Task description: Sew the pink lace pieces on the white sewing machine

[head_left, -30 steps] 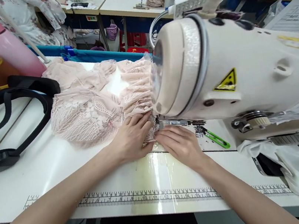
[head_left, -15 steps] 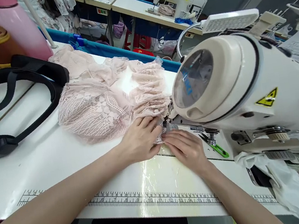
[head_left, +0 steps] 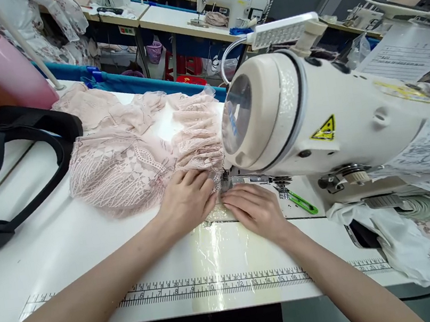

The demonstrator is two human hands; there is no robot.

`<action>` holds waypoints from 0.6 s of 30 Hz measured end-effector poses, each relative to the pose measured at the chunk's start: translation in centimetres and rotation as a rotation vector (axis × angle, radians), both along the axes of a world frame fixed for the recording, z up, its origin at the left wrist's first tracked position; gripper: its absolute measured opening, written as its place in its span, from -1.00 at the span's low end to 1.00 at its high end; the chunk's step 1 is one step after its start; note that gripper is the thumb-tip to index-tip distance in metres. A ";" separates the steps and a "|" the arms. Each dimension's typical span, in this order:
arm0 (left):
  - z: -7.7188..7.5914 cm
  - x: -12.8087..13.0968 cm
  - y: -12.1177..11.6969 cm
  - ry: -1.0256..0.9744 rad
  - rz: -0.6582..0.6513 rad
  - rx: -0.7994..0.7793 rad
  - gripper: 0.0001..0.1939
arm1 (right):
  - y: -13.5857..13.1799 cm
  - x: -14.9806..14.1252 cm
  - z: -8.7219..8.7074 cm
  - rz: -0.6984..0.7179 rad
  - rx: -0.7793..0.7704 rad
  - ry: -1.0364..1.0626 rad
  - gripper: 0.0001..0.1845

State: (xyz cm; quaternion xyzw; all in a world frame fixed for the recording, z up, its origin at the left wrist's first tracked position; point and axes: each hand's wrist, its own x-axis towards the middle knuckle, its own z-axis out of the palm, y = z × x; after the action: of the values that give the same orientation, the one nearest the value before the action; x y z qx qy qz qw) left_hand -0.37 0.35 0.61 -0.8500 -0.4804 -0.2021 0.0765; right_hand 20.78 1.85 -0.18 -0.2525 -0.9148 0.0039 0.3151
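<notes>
Pale pink lace fabric (head_left: 119, 167) lies bunched on the white machine table, its gathered ruffle leading to the sewing machine (head_left: 268, 112). My left hand (head_left: 186, 200) rests on the ruffle just left of the presser foot (head_left: 225, 181), its fingers curled over the lace. On the other side, my right hand (head_left: 255, 210) has its fingers together, thumb under, at the lace edge in front of the foot. Both hands' fingertips nearly meet there. The needle point and the pinched edge are mostly hidden by the fingers and machine head.
Green-handled thread snips (head_left: 302, 203) lie right of the needle area. Farther right are a phone (head_left: 361, 235) and white cloth (head_left: 402, 240). A black headband-like frame (head_left: 59, 157) and a pink bottle (head_left: 7, 68) stand left. A printed ruler (head_left: 217, 285) runs along the front edge.
The camera view has shifted, so the table and machine appear farther left. Both hands stay close to the presser foot on the lace, with little visible change in their grip.
</notes>
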 end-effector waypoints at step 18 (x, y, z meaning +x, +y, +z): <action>0.7 1.4 2.1 0.068 -0.028 -0.030 -0.84 | -0.6 0.8 0.5 -0.016 0.068 -0.003 -0.87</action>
State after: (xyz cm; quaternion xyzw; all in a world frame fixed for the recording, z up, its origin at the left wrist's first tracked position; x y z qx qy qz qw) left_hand 1.01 2.42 1.30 -0.8641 -0.4684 -0.1671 0.0774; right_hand 21.54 1.22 0.30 -0.2489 -0.9130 -0.0300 0.3219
